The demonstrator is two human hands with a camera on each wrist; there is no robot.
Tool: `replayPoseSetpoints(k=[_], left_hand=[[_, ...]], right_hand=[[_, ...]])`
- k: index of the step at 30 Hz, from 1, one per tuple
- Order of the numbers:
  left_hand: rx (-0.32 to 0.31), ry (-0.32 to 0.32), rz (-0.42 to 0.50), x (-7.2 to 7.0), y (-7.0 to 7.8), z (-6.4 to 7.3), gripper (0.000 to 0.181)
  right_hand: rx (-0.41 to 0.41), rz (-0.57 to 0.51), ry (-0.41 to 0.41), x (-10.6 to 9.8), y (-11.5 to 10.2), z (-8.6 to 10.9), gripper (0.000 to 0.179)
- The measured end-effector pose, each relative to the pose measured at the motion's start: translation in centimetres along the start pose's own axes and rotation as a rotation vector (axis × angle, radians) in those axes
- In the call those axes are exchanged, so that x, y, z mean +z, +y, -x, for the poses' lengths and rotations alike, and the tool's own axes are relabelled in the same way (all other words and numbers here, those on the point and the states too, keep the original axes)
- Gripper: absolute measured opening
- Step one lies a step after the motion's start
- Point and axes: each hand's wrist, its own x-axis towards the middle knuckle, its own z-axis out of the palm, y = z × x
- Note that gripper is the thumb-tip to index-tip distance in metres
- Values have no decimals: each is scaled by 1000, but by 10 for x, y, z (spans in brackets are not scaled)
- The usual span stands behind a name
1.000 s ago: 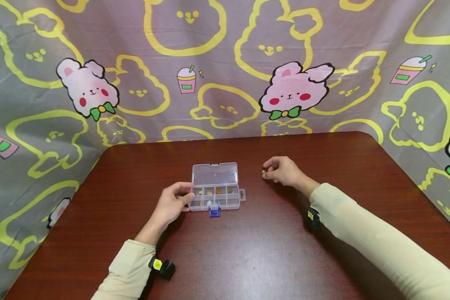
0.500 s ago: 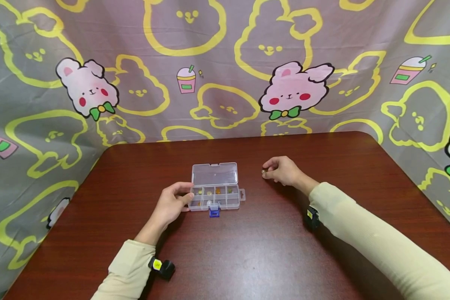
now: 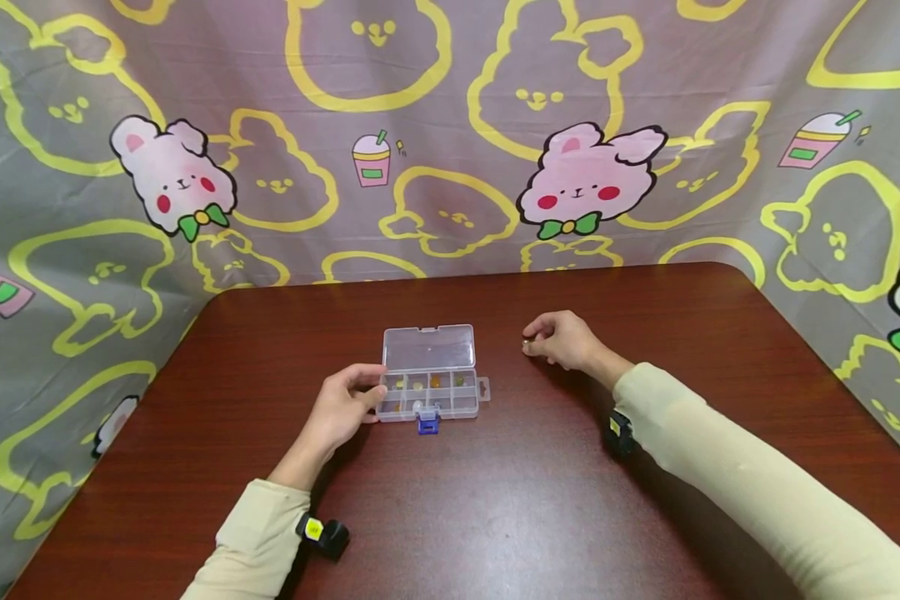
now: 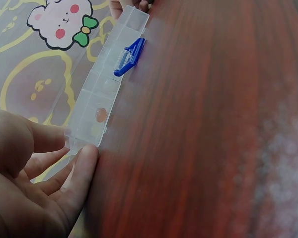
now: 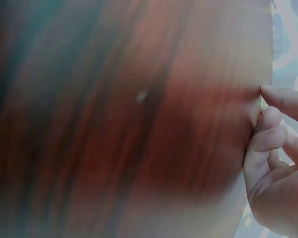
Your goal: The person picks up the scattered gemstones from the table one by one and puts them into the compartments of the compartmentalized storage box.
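Observation:
A clear plastic compartment box (image 3: 461, 412) lies on the table with its lid (image 3: 429, 347) raised at the back. Small beads sit in several compartments, among them an orange one (image 3: 435, 382). The blue latch (image 3: 428, 426) hangs at the front. My left hand (image 3: 341, 407) grips the box's left end, its thumb on the front side. In the left wrist view, a reddish bead (image 4: 101, 115) shows through the box wall. To the right of the box, my right hand (image 3: 564, 342) pinches a small shiny bead (image 3: 526, 342) low over the table. The right wrist view does not show this bead clearly.
The dark red-brown wooden table (image 3: 465, 508) extends around both hands. A patterned cloth (image 3: 450, 125) hangs behind and beside it. The box's hanging tab (image 3: 483, 389) juts out on its right.
The right forearm has shifted very slightly left and away from me, while the right fingers stay almost in place. The left hand and the box keep their positions.

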Motion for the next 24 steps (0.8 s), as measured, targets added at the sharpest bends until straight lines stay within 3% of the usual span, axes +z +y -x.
replayPoseSetpoints(k=[24], left_hand=[[-4,-4,3,0,0,0,30]], right_hand=[[7,21,-8,1,-5,1,12]])
